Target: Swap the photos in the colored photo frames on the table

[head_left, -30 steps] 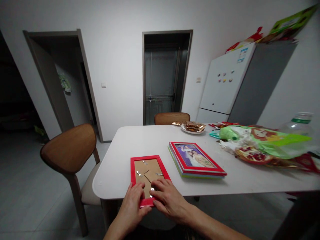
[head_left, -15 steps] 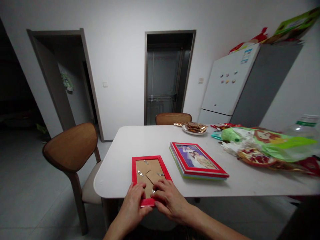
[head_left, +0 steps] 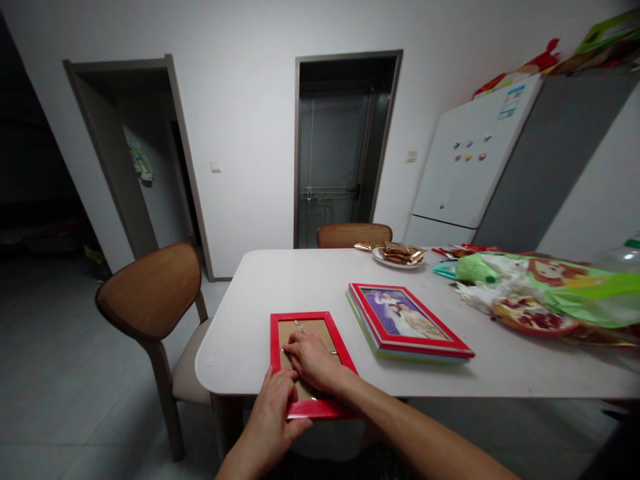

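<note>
A red picture frame (head_left: pixel 275 333) lies face down at the table's near edge, its brown backing board (head_left: pixel 317 328) towards me. My left hand (head_left: pixel 274 407) grips the frame's lower left corner, with the thumb along the bottom rail. Over the backing, my right hand (head_left: pixel 311 359) has its fingers bent together at the small metal clip (head_left: pixel 283 350) on the left side. Another clip (head_left: pixel 299 325) shows at the top, and one more (head_left: pixel 334 352) sits on the right. My right hand and wrist hide part of the board.
To the right lies a stack of picture frames (head_left: pixel 407 320), a red one with a photo on top. Behind it stands a plate (head_left: pixel 400 265) of wrapped snacks. A cut pomegranate (head_left: pixel 537 317) and a green bag (head_left: pixel 590 287) occupy the right side. A wooden chair (head_left: pixel 155 293) stands left.
My right hand has moved from the bottom clip up and left to the left clip. My left hand keeps its hold on the frame's corner. The view has shifted slightly.
</note>
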Motion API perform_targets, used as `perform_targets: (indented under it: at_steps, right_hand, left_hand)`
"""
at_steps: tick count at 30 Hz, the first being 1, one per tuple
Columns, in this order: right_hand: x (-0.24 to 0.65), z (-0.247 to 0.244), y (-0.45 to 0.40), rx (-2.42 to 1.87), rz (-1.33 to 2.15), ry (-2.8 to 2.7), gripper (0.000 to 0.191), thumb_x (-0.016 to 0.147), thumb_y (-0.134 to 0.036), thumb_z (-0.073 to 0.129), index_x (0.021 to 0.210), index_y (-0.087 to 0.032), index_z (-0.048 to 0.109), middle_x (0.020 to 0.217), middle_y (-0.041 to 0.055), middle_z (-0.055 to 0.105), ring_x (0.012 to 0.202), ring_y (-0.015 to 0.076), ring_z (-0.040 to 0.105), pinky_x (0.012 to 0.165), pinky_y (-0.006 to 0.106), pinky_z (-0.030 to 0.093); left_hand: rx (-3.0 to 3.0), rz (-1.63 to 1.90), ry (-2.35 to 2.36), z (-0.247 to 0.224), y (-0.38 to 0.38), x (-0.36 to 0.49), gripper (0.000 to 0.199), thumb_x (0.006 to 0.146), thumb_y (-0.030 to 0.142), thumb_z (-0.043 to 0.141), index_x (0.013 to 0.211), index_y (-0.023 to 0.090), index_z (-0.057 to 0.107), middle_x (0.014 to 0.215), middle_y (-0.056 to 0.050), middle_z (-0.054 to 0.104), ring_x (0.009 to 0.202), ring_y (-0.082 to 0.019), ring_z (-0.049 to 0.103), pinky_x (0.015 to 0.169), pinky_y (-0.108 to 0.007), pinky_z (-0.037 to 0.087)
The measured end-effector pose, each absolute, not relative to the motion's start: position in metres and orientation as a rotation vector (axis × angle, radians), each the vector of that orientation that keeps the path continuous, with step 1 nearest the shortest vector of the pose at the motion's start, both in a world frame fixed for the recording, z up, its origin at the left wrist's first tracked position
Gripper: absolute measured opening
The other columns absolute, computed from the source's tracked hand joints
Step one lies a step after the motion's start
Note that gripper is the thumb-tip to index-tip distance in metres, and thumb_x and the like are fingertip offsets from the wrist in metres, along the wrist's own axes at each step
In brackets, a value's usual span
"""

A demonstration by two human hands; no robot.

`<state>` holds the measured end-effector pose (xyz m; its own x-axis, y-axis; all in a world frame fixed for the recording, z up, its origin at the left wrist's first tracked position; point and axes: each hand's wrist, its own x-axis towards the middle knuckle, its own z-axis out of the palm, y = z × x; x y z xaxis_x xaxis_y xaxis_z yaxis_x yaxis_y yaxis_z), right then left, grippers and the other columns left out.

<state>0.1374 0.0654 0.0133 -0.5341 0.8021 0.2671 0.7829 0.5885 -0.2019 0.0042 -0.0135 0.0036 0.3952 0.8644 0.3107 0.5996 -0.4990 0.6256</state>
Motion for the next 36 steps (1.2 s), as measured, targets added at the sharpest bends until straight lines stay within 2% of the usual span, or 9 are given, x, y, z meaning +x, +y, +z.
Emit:
perform_targets:
  at_steps: [7,10,16,22,25,28,30,34,36]
  right_hand:
    - [0.14,0.013,0.061,-1.202,0.135,-2.499,0.022,0.078,-0.017,0.043,0.081,-0.021,0.064,0.084,0.0035,0.058,0.082,0.0146,0.046,0.071,0.026,0.031]
    - [0.142,0.014,0.074,-1.38,0.235,-2.366,0.021,0.077,-0.022,0.044,0.084,-0.02,0.064,0.084,0.0035,0.06,0.078,0.0135,0.049,0.069,0.024,0.032]
    - [0.15,0.011,0.11,-1.776,0.338,-2.053,0.03,0.08,-0.035,0.043,0.08,-0.014,0.063,0.076,0.0072,0.063,0.062,0.0131,0.051,0.051,0.023,0.031]
    - [0.15,0.009,0.124,-1.921,0.349,-1.895,0.031,0.074,-0.043,0.05,0.076,-0.014,0.063,0.074,0.01,0.064,0.06,0.0143,0.052,0.051,0.024,0.03]
    - [0.15,0.01,0.123,-1.872,0.341,-1.861,0.028,0.074,-0.038,0.049,0.074,-0.014,0.062,0.075,0.0109,0.064,0.063,0.015,0.054,0.053,0.024,0.032]
    - [0.154,0.013,0.118,-1.729,0.356,-1.864,0.028,0.078,-0.033,0.042,0.073,-0.014,0.062,0.075,0.0084,0.065,0.065,0.0137,0.055,0.057,0.023,0.035]
    - [0.162,0.019,0.111,-1.628,0.373,-1.88,0.028,0.079,-0.03,0.039,0.075,-0.015,0.062,0.076,0.0059,0.065,0.068,0.0127,0.056,0.061,0.022,0.038]
    - [0.198,0.036,0.093,-1.427,0.487,-1.703,0.027,0.076,-0.031,0.039,0.083,-0.016,0.06,0.082,0.0052,0.064,0.075,0.0139,0.057,0.068,0.024,0.041]
    - [0.217,0.041,0.079,-1.355,0.609,-1.426,0.029,0.074,-0.035,0.041,0.086,-0.015,0.058,0.082,0.0064,0.062,0.072,0.0153,0.056,0.063,0.025,0.042]
  left_hand:
    - [2.22,0.879,1.247,0.007,-0.014,0.004,0.022,0.057,0.011,0.064,0.069,0.019,0.047,0.097,-0.005,0.057,0.093,-0.023,0.05,0.093,-0.043,0.03]
    - [2.207,0.865,1.244,0.007,-0.015,0.002,0.023,0.057,0.01,0.064,0.072,0.019,0.048,0.098,-0.006,0.057,0.096,-0.023,0.049,0.094,-0.043,0.03]
    - [2.212,0.815,1.229,0.0,-0.018,0.0,0.027,0.057,0.01,0.064,0.078,0.02,0.05,0.109,-0.007,0.054,0.109,-0.026,0.043,0.096,-0.048,0.027]
    - [2.26,0.773,1.256,0.005,-0.022,-0.002,0.026,0.057,0.011,0.064,0.078,0.02,0.05,0.107,-0.008,0.056,0.107,-0.026,0.046,0.097,-0.05,0.027]
    - [2.334,0.648,1.336,0.009,-0.024,0.003,0.032,0.056,0.011,0.064,0.084,0.017,0.052,0.117,-0.012,0.051,0.111,-0.029,0.043,0.098,-0.051,0.026]
    - [2.42,0.461,1.396,0.009,-0.023,0.02,0.051,0.051,0.009,0.065,0.099,0.012,0.05,0.129,-0.019,0.039,0.119,-0.034,0.032,0.099,-0.053,0.022]
    - [2.462,0.376,1.363,0.006,-0.021,0.031,0.05,0.053,0.005,0.059,0.102,0.01,0.051,0.13,-0.02,0.036,0.121,-0.034,0.03,0.099,-0.052,0.024]
    - [2.455,0.518,1.307,0.003,-0.016,0.034,0.049,0.055,-0.001,0.046,0.102,0.011,0.05,0.127,-0.018,0.042,0.119,-0.028,0.036,0.098,-0.045,0.031]
    - [2.378,0.716,1.258,0.01,-0.014,0.028,0.05,0.056,0.001,0.047,0.104,0.013,0.047,0.127,-0.016,0.042,0.118,-0.026,0.037,0.097,-0.043,0.032]
